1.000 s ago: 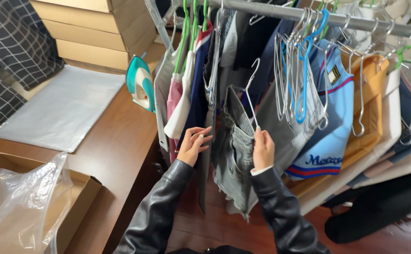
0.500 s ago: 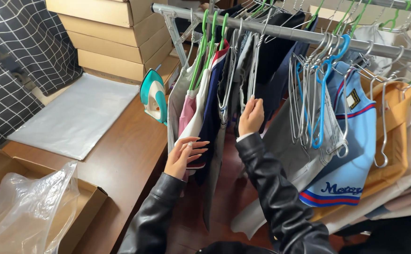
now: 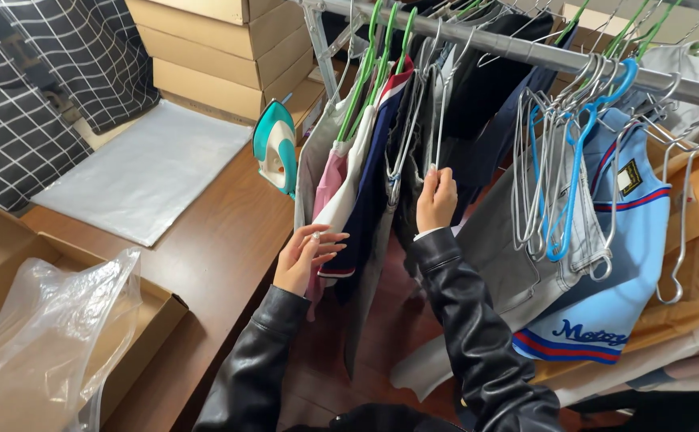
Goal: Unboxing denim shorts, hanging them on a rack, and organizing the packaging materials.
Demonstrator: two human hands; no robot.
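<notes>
Lower left: clear plastic bag [image 3: 41, 336] in an open cardboard box [image 3: 137, 320], partly cut off by frame edge. Centre: left hand [image 3: 305, 256], fingers spread, lies flat on hanging white/navy garment [image 3: 357, 200]. Right hand [image 3: 436, 198] closed around wire hanger [image 3: 437, 120] among dark clothes; fingertips hidden. Centre right: bunch of empty hangers [image 3: 557, 168] covers pale blue jersey [image 3: 605, 272]. Mid left: grey sheet [image 3: 145, 172] on wooden table [image 3: 213, 248], teal iron [image 3: 276, 156]. Top: metal rail [image 3: 525, 52], stacked boxes [image 3: 213, 56].

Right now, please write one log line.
left hand: open on navy garment | right hand: grips wire hanger | rail: crowded
</notes>
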